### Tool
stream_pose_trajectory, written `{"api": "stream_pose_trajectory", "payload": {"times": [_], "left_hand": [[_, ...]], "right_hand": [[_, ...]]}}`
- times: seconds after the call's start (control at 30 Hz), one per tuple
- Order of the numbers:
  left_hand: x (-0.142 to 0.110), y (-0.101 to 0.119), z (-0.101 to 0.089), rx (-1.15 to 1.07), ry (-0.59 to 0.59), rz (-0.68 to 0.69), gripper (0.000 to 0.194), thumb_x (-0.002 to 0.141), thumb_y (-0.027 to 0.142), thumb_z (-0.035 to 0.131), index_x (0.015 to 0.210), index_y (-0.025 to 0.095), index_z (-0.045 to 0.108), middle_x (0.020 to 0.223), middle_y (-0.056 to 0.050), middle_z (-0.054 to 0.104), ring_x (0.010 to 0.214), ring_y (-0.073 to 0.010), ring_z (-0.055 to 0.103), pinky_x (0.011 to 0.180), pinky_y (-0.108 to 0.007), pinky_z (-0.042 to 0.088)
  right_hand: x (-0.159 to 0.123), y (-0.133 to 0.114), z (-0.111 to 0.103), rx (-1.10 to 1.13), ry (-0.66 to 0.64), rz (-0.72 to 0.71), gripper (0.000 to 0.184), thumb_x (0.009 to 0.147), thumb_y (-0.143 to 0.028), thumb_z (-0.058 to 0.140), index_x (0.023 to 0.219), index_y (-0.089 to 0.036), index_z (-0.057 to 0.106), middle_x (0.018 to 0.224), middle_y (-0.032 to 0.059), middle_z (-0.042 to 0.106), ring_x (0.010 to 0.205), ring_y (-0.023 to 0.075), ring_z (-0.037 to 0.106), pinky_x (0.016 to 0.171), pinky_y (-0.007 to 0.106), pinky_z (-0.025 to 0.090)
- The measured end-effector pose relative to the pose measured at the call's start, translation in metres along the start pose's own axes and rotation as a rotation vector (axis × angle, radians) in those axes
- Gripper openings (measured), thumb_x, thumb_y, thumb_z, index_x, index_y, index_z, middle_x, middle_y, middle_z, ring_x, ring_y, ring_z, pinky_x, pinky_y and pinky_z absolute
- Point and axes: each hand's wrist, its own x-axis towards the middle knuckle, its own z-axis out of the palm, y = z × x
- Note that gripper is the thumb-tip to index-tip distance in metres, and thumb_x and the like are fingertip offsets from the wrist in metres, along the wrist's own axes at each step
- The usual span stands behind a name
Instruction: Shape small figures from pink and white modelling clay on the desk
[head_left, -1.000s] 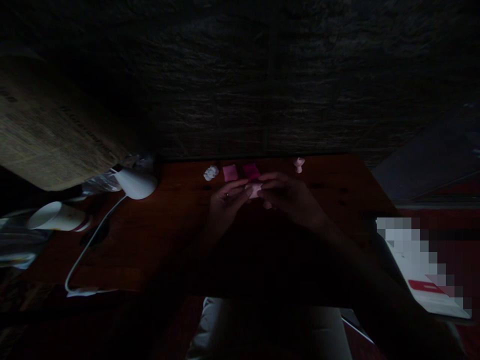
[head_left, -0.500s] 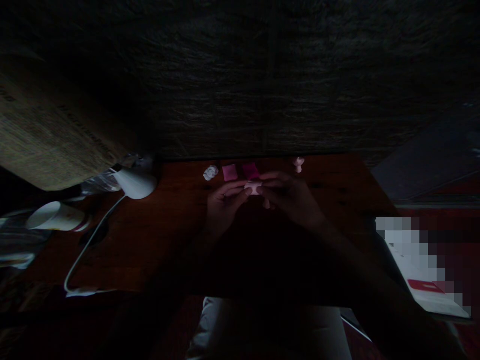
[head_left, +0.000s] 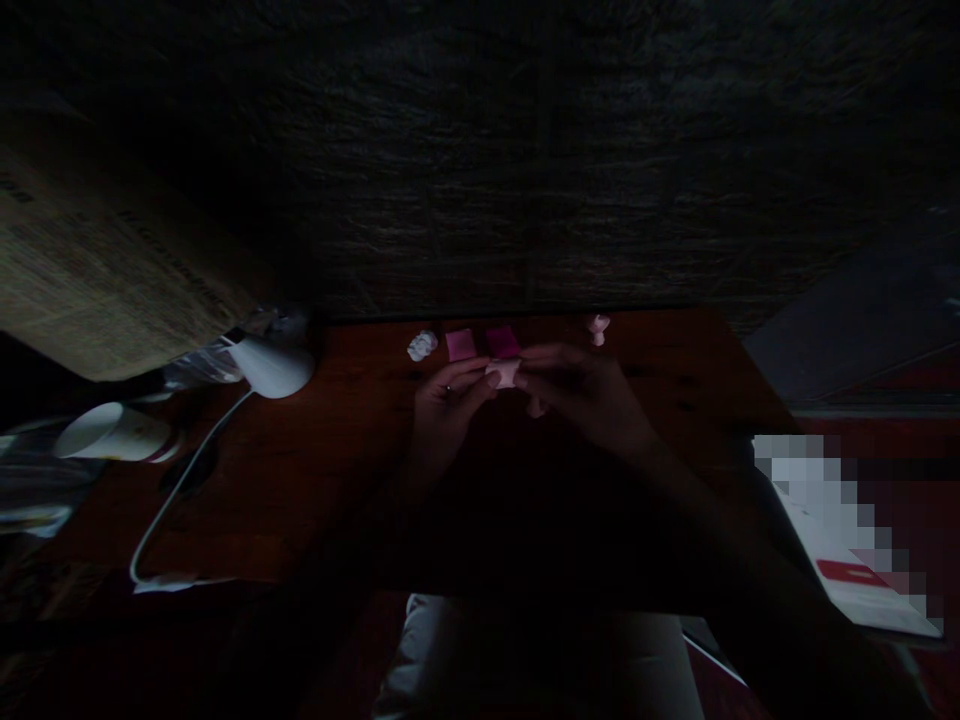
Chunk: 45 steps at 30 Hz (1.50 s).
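Observation:
Between my two hands is a small pale pink piece that looks like paper, pinched at both sides. My left hand grips its left side with thumb and fingers. From the right, my right hand pinches the other side. Just below the right fingers lies another small pink piece, partly covered. Beyond the hands are a pink paper square and a magenta paper square side by side. To their left sits a crumpled white wad; to the right, a small pink twisted shape.
The picture is very dark. On the left of the wooden table stand a white cone-shaped object with a white cable and a paper cup on its side. A large brown bag rises behind them. A stone-patterned wall borders the back.
The held pink piece has shifted slightly left and its shape looks changed, narrower in the middle. Both hands stay nearly in place, with small finger movements.

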Motion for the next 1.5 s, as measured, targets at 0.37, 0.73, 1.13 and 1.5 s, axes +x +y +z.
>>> {"api": "stream_pose_trajectory", "payload": {"times": [0.37,0.73,1.13,1.5], "left_hand": [[0.003,-0.005,0.0,-0.106,0.011,-0.047,0.031,0.069,0.034,0.087,0.095,0.021,0.075,0.087,-0.002,0.079,0.075,-0.0144,0.072,0.076,-0.029,0.058],[0.012,0.0,-0.003,-0.407,-0.03,-0.442,0.011,0.085,0.021,0.071,0.096,0.021,0.075,0.108,-0.002,0.074,0.09,-0.0099,0.069,0.065,-0.013,0.054],[0.011,0.001,0.001,-0.442,-0.056,-0.525,0.005,0.084,0.02,0.072,0.085,0.019,0.077,0.094,-0.002,0.075,0.076,-0.0078,0.068,0.053,-0.008,0.051],[0.008,0.0,-0.003,-0.376,-0.14,-0.42,0.016,0.083,0.021,0.074,0.099,0.022,0.077,0.11,-0.003,0.073,0.095,-0.0114,0.068,0.067,-0.012,0.055]], "right_hand": [[-0.007,0.0,0.006,-0.336,0.071,-0.23,0.021,0.09,-0.033,0.071,0.108,-0.028,0.078,0.088,0.0026,0.077,0.065,0.0166,0.07,0.061,0.031,0.055],[-0.001,-0.002,0.001,-0.08,0.042,0.001,0.039,0.091,-0.047,0.066,0.116,-0.018,0.071,0.063,-0.0011,0.066,0.053,0.0125,0.06,0.053,0.027,0.048],[-0.003,-0.001,0.004,-0.206,-0.055,-0.139,0.024,0.088,-0.039,0.072,0.108,-0.026,0.076,0.097,0.0029,0.075,0.074,0.0158,0.069,0.064,0.029,0.053],[-0.004,0.003,0.003,-0.382,0.043,-0.267,0.022,0.091,-0.036,0.069,0.109,-0.028,0.078,0.092,0.0045,0.068,0.079,0.0173,0.066,0.066,0.03,0.052]]}}
